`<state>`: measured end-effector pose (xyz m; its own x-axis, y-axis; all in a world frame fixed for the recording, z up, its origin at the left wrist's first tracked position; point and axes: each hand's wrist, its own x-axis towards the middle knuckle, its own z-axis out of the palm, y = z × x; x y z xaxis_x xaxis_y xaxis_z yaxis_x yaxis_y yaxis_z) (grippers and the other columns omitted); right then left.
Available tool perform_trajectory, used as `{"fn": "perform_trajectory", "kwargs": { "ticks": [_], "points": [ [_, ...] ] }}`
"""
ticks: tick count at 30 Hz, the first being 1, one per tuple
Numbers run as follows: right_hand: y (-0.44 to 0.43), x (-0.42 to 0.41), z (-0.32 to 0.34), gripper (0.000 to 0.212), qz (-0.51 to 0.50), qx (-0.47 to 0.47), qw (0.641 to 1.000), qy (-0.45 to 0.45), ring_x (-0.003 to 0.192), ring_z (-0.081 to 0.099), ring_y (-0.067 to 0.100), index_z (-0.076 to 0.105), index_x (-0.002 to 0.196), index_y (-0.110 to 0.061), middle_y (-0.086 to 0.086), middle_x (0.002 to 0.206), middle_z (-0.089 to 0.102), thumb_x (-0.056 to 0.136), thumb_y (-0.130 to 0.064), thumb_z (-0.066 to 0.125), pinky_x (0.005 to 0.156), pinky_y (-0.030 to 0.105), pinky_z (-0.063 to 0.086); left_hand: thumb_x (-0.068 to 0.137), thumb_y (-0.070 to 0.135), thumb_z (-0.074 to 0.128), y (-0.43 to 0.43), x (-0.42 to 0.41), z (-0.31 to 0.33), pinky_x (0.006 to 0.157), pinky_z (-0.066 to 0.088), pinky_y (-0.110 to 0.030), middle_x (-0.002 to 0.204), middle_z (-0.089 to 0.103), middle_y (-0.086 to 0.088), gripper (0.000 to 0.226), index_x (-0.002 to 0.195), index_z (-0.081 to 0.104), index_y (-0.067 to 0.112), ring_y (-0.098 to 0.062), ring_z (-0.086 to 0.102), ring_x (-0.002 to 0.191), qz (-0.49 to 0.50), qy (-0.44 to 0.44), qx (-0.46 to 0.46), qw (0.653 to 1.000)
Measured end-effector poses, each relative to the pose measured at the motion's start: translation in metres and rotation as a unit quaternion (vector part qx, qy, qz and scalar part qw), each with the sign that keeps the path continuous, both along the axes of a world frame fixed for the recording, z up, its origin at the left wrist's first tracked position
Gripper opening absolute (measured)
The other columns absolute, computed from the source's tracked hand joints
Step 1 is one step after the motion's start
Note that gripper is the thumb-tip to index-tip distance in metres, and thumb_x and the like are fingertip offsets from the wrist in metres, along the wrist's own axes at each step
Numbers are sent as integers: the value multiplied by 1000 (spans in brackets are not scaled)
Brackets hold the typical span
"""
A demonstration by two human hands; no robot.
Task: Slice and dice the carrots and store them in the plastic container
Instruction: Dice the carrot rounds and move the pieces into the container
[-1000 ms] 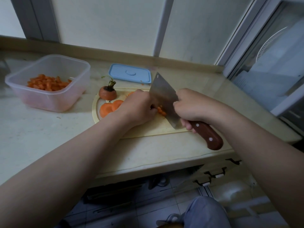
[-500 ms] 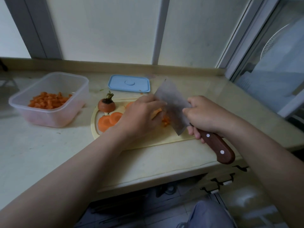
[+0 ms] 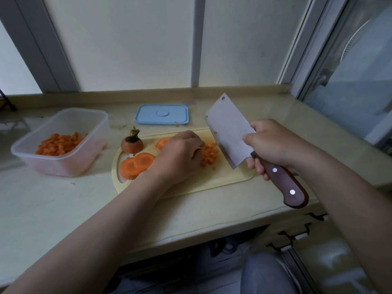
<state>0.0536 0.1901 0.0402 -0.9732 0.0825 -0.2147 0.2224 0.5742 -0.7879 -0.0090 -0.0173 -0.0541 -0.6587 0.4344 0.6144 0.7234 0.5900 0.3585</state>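
Container (image 3: 70,166): part-filled with diced carrot (image 3: 57,144), left on table (image 3: 63,209). Board (image 3: 212,183): fresh dice (image 3: 209,154), round slices (image 3: 137,164), stalk end (image 3: 132,144). Right hand (image 3: 271,145) grips cleaver (image 3: 230,132), blade off board; left hand (image 3: 180,158) curled beside dice, hold unclear. Judged past halfway: slices undiced, dice unstored.

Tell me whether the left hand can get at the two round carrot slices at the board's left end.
Probably yes: the left hand is over the board right beside the slices, nothing lies between them, and the cleaver is raised on the other side.
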Motion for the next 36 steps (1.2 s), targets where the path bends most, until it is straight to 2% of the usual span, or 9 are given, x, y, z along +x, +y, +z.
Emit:
{"fn": "perform_trajectory", "kwargs": {
  "ticks": [4, 11, 17, 19, 21, 23, 26, 30, 36],
  "points": [
    [0, 6, -3, 24, 10, -32, 999, -5, 39, 48, 22, 56, 109, -11, 15, 57, 60, 99, -7, 35, 42, 29, 46, 91, 13, 56, 10, 3, 9, 84, 49, -35, 125, 61, -10, 42, 132, 62, 9, -30, 59, 108, 56, 7, -33, 998],
    [9, 15, -8, 26, 5, -63, 998, -3, 41, 48, 22, 58, 109, -7, 18, 63, 60, 97, -7, 35, 43, 29, 45, 80, 33, 34, 4, 8, 5, 88, 49, -51, 129, 59, -18, 58, 120, 70, 14, -43, 54, 114, 69, 3, -213, 975],
    [13, 22, -13, 18, 4, -129, 992, -6, 41, 46, 21, 56, 105, -9, 17, 62, 59, 100, -8, 40, 43, 28, 44, 93, 11, 53, 0, 21, 21, 91, 50, -31, 107, 70, -6, 25, 108, 73, 9, -23, 65, 98, 131, -188, 98, 969],
    [8, 23, -17, 13, 7, -174, 985, 2, 38, 44, 20, 54, 102, -6, 17, 59, 58, 102, -6, 41, 39, 27, 42, 97, 20, 49, 10, 25, 33, 92, 54, -41, 106, 70, -14, 25, 105, 68, 7, -27, 67, 98, 131, -330, 314, 881],
    [2, 23, -22, 13, 9, -236, 972, 17, 35, 43, 19, 53, 101, -2, 16, 56, 57, 104, -6, 41, 36, 25, 40, 101, 26, 46, 20, 27, 45, 93, 55, -45, 121, 62, -26, 36, 120, 55, -4, -34, 64, 106, 76, -485, 540, 683],
    [-4, 22, -29, 12, 7, -302, 953, 25, 34, 42, 19, 52, 103, -1, 17, 55, 55, 105, -6, 42, 35, 24, 39, 103, 36, 41, 26, 31, 51, 88, 53, -50, 134, 51, -34, 55, 137, 38, -7, -42, 58, 116, -25, -568, 639, 518],
    [-11, 19, -39, 12, -6, -350, 936, 20, 33, 41, 18, 52, 105, 0, 17, 54, 54, 106, -7, 41, 34, 24, 37, 104, 44, 31, 29, 39, 54, 81, 57, -51, 130, 56, -33, 70, 140, 35, -15, -43, 65, 107, -130, -602, 663, 427],
    [-4, 14, -46, 14, -24, -350, 936, 28, 34, 41, 18, 53, 107, 1, 17, 55, 55, 106, -7, 41, 35, 24, 37, 105, 42, 29, 28, 39, 57, 88, 55, -51, 128, 59, -31, 65, 132, 46, -15, -42, 64, 109, -128, -603, 657, 433],
    [14, 7, -49, 10, -41, -342, 938, 25, 35, 42, 18, 51, 106, -2, 17, 55, 55, 106, -7, 43, 35, 25, 38, 106, 30, 34, 20, 31, 55, 100, 51, -47, 126, 57, -33, 52, 124, 53, -15, -43, 59, 116, -34, -592, 618, 516]
  ]
}}
